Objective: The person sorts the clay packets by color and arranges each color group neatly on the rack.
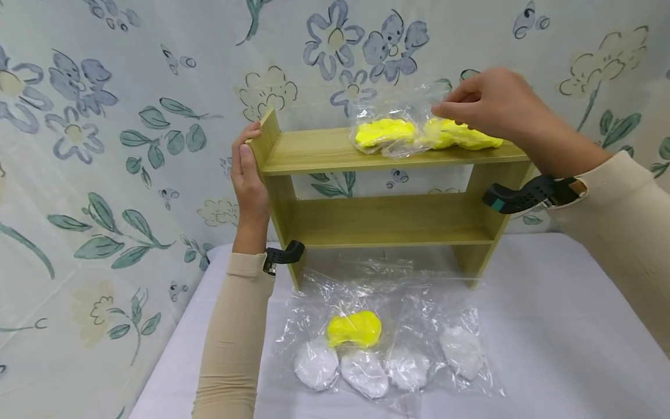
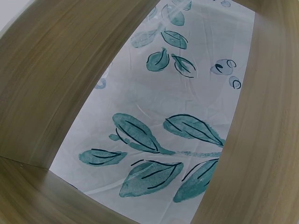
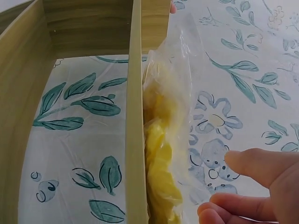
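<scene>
A small wooden shelf (image 1: pixel 387 218) stands upright on the table. My left hand (image 1: pixel 250 174) grips its left side panel (image 1: pixel 268 139) near the top, fingers wrapped at the edge. Two clear plastic bags with soft yellow lumps lie side by side on the top board: a left yellow lump (image 1: pixel 384 132) and a right yellow lump (image 1: pixel 460 135). My right hand (image 1: pixel 489 107) hovers just over the right bag. In the right wrist view its thumb (image 3: pixel 257 163) and fingers stand apart with nothing between them, beside the bagged yellow lumps (image 3: pixel 161 158). The left wrist view shows only shelf boards and cloth.
Before the shelf, clear bags lie on the white-covered table (image 1: pixel 544 314). They hold another yellow lump (image 1: pixel 356 329) and several white lumps, among them a round white lump (image 1: pixel 316 365) and a right-hand white lump (image 1: pixel 463 351). A flower-patterned cloth (image 1: pixel 157 87) hangs behind.
</scene>
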A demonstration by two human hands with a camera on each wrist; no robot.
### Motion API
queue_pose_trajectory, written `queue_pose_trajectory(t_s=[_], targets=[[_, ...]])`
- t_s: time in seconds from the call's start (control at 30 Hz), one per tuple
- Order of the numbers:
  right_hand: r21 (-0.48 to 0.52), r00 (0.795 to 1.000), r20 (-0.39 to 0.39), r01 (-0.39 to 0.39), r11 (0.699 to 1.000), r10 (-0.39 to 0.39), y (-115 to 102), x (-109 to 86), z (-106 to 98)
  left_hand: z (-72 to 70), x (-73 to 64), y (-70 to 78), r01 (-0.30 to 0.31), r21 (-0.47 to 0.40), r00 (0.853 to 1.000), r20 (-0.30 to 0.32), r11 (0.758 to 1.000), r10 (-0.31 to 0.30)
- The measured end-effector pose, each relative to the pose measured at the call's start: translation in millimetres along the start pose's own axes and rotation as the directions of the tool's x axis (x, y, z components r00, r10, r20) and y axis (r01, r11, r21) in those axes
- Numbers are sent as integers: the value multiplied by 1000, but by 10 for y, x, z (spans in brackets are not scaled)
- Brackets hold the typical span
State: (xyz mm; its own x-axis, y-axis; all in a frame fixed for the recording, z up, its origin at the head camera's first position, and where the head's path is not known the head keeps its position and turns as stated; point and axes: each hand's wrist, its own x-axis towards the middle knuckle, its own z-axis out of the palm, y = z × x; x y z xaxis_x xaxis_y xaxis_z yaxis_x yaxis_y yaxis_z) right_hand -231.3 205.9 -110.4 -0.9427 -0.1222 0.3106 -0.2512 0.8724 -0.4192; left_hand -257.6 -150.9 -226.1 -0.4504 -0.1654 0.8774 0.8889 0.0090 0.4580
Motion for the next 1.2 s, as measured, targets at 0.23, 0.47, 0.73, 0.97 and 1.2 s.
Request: queue_pose_trajectory(t_s=[0.23,0.47,0.73,0.97,1.2], targets=[[19,999,-33,7,1000,-6,59,-177,-32,1,-2,26,26,-5,1000,-5,1000,-26],[47,998,-55,20,999,-17,80,-369,1,-4,13,14,3,-4,1000,-7,1000,-3],[102,996,-74,64,993,-57,132,-671,131,9,3,5,6,-26,1000,-14,1000,-7],[142,990,-88,124,982,-112,215,-971,324,9,5,9,14,-28,1000,-14,1000,-15],[192,987,-67,154,969,-144,283,-1196,586,10,10,5,24,-33,1000,-16,999,-25]])
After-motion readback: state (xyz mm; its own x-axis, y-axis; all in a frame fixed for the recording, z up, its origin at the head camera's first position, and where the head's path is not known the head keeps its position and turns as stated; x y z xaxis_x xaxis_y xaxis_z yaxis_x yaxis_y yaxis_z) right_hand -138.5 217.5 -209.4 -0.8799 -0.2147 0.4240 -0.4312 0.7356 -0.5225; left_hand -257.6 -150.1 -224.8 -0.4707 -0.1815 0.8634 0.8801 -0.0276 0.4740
